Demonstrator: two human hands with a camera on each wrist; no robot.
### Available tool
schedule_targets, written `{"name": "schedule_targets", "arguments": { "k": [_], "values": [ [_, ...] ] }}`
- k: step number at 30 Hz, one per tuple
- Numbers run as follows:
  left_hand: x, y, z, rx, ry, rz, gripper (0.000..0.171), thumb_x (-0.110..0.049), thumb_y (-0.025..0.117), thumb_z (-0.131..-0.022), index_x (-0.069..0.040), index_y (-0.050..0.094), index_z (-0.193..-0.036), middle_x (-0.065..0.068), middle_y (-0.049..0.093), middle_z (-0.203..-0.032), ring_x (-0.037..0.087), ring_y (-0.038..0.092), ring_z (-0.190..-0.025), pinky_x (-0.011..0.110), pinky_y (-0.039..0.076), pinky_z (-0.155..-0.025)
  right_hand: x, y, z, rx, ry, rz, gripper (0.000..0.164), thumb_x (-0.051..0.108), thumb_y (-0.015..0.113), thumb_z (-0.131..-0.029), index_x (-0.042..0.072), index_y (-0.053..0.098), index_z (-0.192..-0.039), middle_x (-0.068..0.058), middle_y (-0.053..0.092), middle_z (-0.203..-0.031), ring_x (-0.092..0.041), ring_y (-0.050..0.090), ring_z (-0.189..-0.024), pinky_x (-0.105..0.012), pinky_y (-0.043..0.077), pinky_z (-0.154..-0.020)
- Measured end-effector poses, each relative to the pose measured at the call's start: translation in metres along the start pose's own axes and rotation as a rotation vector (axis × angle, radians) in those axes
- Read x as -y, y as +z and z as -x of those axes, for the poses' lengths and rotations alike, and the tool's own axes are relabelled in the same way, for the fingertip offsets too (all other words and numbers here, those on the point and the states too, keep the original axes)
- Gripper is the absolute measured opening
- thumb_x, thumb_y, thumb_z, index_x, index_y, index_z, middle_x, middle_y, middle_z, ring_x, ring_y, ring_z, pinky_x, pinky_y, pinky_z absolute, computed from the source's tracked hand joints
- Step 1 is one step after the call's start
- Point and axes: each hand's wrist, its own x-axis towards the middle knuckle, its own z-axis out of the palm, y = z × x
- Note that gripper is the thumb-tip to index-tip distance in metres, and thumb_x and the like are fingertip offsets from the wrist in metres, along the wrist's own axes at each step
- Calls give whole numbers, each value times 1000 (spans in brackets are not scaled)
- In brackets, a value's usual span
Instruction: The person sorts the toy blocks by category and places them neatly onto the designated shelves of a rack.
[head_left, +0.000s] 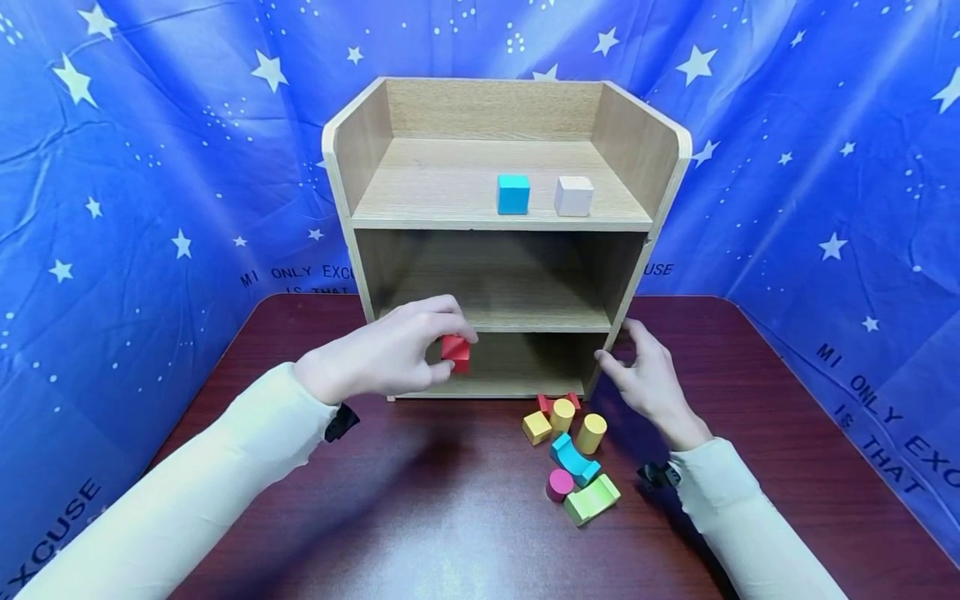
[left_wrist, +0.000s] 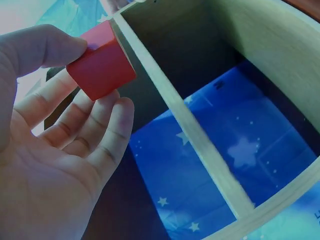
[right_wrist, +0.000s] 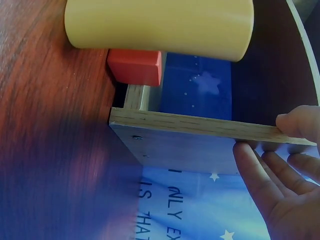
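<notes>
Between thumb and fingers, my left hand [head_left: 405,346] pinches a red cube [head_left: 456,354] in front of the lower part of a wooden shelf [head_left: 480,223]. The left wrist view shows the red cube [left_wrist: 102,65] near the thumb tip, with the other fingers curved below. My right hand [head_left: 652,379] grips the shelf's right side panel near its lower front edge. In the right wrist view, the thumb of that hand [right_wrist: 295,175] lies on one side of the panel [right_wrist: 200,126] and the fingers on the other. A light blue cube [head_left: 513,195] and a white cube [head_left: 573,197] sit on the top shelf.
Before the shelf's right corner lie yellow cylinders [head_left: 592,433], a yellow cube [head_left: 537,427], a red block [head_left: 544,403], a blue curved block [head_left: 574,460], a magenta cylinder [head_left: 559,485] and a green curved block [head_left: 592,500]. A starry blue cloth [head_left: 187,167] surrounds the dark red table [head_left: 360,517].
</notes>
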Motion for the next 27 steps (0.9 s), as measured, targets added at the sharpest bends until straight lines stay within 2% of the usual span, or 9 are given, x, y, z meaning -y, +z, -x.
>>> {"name": "schedule_targets", "arguments": {
  "k": [8, 16, 27],
  "values": [
    [-3, -19, -6, -14, 18, -15, 31, -3, 67, -75, -13, 68, -105, -6, 55, -97, 8, 53, -86, 26, 45, -77, 1, 0, 0, -4, 1, -12, 41, 7, 68, -85, 1, 51, -123, -19, 64, -100, -32, 64, -90, -46, 54, -70],
    [-9, -38, -12, -33, 33, -38, 30, -2, 65, -75, -13, 68, -102, -4, 55, -97, 10, 53, -87, 27, 44, -78, 1, 0, 0, -3, 3, -26, 41, 6, 68, -85, 0, 52, -123, -20, 64, -100, -37, 63, -91, -48, 54, -69],
    [-16, -63, -26, -54, 39, -92, 29, -6, 63, -76, -10, 68, -104, 0, 56, -96, 14, 50, -83, 29, 42, -75, 0, 0, 0, -1, 19, -12, 41, 9, 68, -86, 1, 51, -122, -18, 64, -101, -31, 63, -91, -48, 53, -72]
  ]
}}
